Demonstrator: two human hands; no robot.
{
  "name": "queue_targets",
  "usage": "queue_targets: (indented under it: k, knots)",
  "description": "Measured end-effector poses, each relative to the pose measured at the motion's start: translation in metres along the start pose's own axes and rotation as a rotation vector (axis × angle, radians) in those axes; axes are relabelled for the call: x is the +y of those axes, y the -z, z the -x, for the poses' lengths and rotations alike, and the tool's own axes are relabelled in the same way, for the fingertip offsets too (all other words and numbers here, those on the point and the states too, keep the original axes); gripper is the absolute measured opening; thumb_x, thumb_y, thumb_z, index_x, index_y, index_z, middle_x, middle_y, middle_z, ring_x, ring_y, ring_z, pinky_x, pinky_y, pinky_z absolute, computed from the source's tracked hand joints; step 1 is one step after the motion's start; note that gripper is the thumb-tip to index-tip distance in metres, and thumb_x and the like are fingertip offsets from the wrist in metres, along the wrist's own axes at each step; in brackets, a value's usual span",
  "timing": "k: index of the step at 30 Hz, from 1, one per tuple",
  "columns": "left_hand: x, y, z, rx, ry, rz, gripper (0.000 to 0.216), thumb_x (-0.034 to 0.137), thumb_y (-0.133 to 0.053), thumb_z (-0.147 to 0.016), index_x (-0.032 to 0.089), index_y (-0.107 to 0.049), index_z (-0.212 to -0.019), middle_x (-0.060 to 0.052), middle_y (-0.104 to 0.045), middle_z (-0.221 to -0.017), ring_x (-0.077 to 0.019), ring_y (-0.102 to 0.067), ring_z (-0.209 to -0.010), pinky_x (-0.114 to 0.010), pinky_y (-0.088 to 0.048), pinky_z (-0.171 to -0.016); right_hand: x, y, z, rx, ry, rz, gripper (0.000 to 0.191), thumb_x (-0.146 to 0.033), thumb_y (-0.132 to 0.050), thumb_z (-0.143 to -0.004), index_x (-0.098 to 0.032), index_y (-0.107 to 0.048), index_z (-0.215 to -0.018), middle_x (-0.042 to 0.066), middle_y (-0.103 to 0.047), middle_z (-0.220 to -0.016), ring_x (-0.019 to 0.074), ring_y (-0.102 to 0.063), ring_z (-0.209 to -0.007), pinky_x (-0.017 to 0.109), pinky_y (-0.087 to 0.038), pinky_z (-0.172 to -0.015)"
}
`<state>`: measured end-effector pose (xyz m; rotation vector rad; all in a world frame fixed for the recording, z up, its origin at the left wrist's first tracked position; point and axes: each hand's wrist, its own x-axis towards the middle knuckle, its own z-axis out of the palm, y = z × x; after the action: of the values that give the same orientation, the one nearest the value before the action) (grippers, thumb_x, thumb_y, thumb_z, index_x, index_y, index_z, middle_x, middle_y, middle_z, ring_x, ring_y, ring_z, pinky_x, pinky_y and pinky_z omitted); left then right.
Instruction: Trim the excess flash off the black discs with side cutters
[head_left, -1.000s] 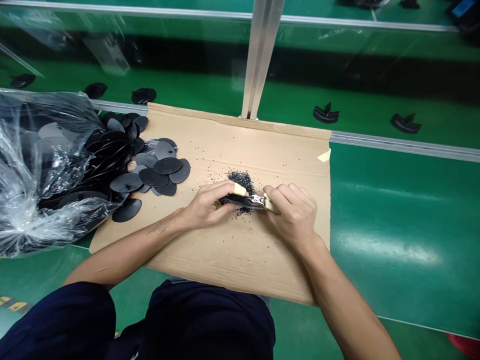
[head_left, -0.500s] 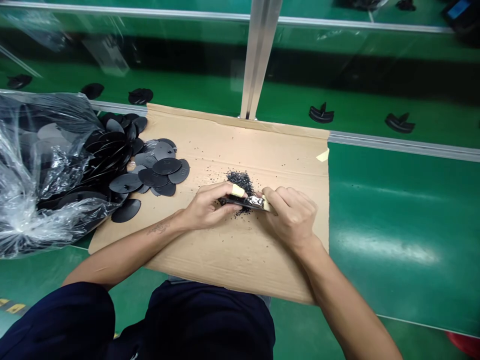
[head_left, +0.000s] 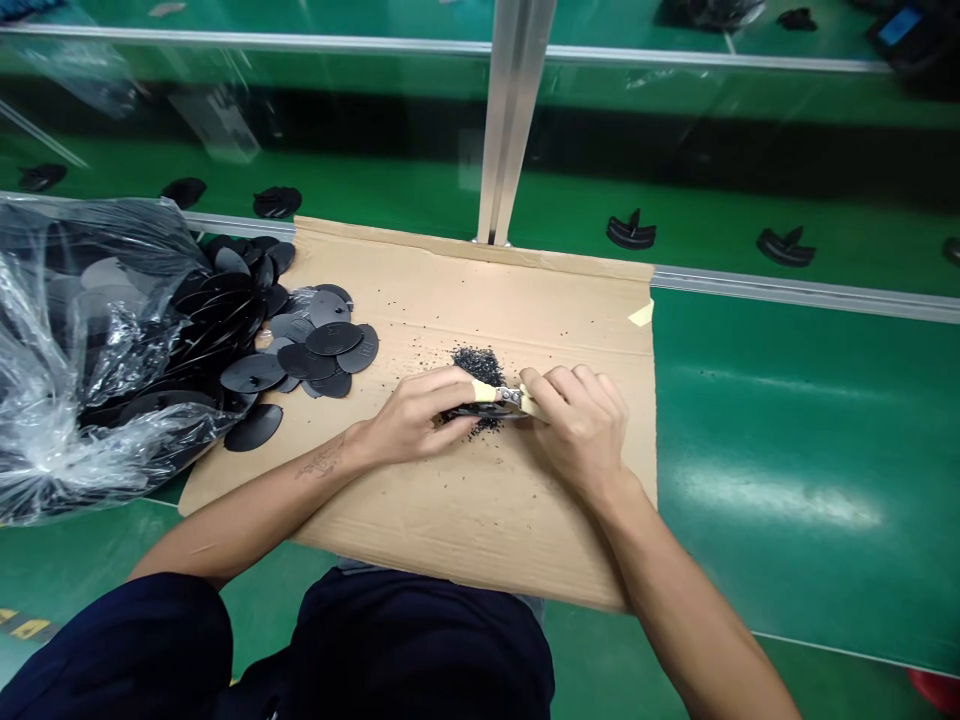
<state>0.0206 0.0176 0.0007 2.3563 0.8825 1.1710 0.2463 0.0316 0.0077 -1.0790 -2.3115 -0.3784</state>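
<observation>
My left hand (head_left: 420, 413) pinches a black oval disc (head_left: 469, 409) between thumb and fingers, with yellow tape round one fingertip. My right hand (head_left: 579, 425) is closed around small nippers (head_left: 511, 396) whose metal head meets the disc's right part. Most of the nippers' handles are hidden in my fist. Beneath both hands lies a heap of tiny black scraps (head_left: 478, 364) on a cardboard sheet (head_left: 450, 510). Left of my left hand is a loose pile of black oval discs (head_left: 334, 338).
At the left a clear plastic bag (head_left: 82, 330) spills more black discs. An aluminium post (head_left: 514, 130) rises behind the cardboard's back edge. Black curved parts (head_left: 631, 231) lie on the green shelf behind. Green tabletop (head_left: 795, 430) extends to the right.
The nippers' head and the disc have turned slightly between my hands. Both hands stay over the scrap heap with their grips kept. The whole view has shifted a little.
</observation>
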Motion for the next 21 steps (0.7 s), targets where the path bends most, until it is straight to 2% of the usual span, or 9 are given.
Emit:
queue_targets:
  k: [5, 8, 11, 13, 15, 17, 19, 21]
  knots:
    - [-0.004, 0.0, 0.001, 0.077, 0.023, -0.077, 0.027, 0.008, -0.059, -0.09, 0.017, -0.067, -0.115, -0.007, -0.072, -0.099, -0.0162, -0.067, -0.093, -0.031, -0.058, -0.08, 0.003, -0.004, 0.001, -0.043, -0.091, -0.047, 0.019, -0.01, -0.051, -0.097, -0.019, -0.068, -0.1, 0.004, -0.063, -0.076, 0.0196, -0.042, -0.073, 0.034, -0.024, -0.064]
    - [-0.005, 0.0, -0.001, 0.113, 0.041, -0.052, 0.029, 0.009, -0.06, -0.091, 0.017, -0.066, -0.118, -0.007, -0.072, -0.1, -0.0156, -0.068, -0.092, -0.03, -0.058, -0.08, 0.005, -0.003, 0.0, -0.067, -0.164, -0.24, 0.015, -0.016, -0.053, -0.098, -0.019, -0.068, -0.1, 0.005, -0.064, -0.079, 0.0194, -0.047, -0.075, 0.033, -0.028, -0.066]
    - [-0.004, -0.002, -0.002, 0.116, 0.028, -0.045, 0.028, 0.007, -0.059, -0.092, 0.018, -0.067, -0.116, -0.007, -0.074, -0.1, -0.0163, -0.068, -0.093, -0.032, -0.057, -0.082, 0.003, -0.002, -0.001, -0.089, -0.12, -0.497, 0.012, -0.022, -0.055, -0.098, -0.019, -0.067, -0.1, 0.005, -0.066, -0.083, 0.0184, -0.053, -0.077, 0.032, -0.036, -0.069]
    - [-0.004, -0.002, -0.003, 0.108, 0.018, -0.036, 0.025, 0.01, -0.059, -0.094, 0.019, -0.068, -0.115, -0.007, -0.075, -0.098, -0.0171, -0.068, -0.092, -0.034, -0.055, -0.083, -0.001, -0.002, 0.0, -0.063, -0.063, -0.539, 0.012, -0.022, -0.055, -0.098, -0.019, -0.067, -0.097, 0.004, -0.067, -0.081, 0.0176, -0.052, -0.075, 0.032, -0.036, -0.069]
    - [-0.005, 0.0, -0.003, 0.074, 0.028, -0.004, 0.024, 0.021, -0.062, -0.097, 0.02, -0.067, -0.12, -0.008, -0.075, -0.1, -0.0187, -0.068, -0.092, -0.036, -0.055, -0.084, -0.004, -0.002, 0.0, -0.016, -0.017, -0.477, 0.014, -0.02, -0.054, -0.098, -0.019, -0.067, -0.095, 0.004, -0.067, -0.078, 0.0174, -0.05, -0.074, 0.033, -0.034, -0.068]
    - [-0.005, 0.005, -0.005, 0.034, 0.061, 0.071, 0.039, 0.046, -0.062, -0.097, 0.019, -0.066, -0.126, -0.011, -0.075, -0.105, -0.0212, -0.068, -0.095, -0.038, -0.055, -0.085, -0.006, -0.001, 0.001, 0.033, 0.025, -0.384, 0.015, -0.016, -0.053, -0.097, -0.019, -0.067, -0.093, 0.003, -0.066, -0.075, 0.0172, -0.049, -0.072, 0.033, -0.031, -0.067]
    - [-0.006, 0.011, -0.008, -0.003, 0.112, 0.169, 0.059, 0.065, -0.046, -0.097, 0.018, -0.067, -0.126, -0.014, -0.074, -0.109, -0.0228, -0.068, -0.099, -0.039, -0.055, -0.087, -0.007, 0.0, 0.001, 0.077, 0.06, -0.311, 0.018, -0.01, -0.051, -0.096, -0.018, -0.067, -0.092, 0.002, -0.065, -0.073, 0.0164, -0.047, -0.07, 0.033, -0.03, -0.066]
    - [-0.005, 0.017, -0.014, -0.041, 0.159, 0.217, 0.058, 0.062, -0.037, -0.102, 0.018, -0.071, -0.119, -0.013, -0.075, -0.108, -0.0217, -0.069, -0.1, -0.037, -0.055, -0.089, -0.007, 0.001, 0.0, 0.104, 0.078, -0.268, 0.021, -0.007, -0.05, -0.095, -0.019, -0.067, -0.091, 0.001, -0.063, -0.071, 0.0161, -0.046, -0.069, 0.032, -0.029, -0.066]
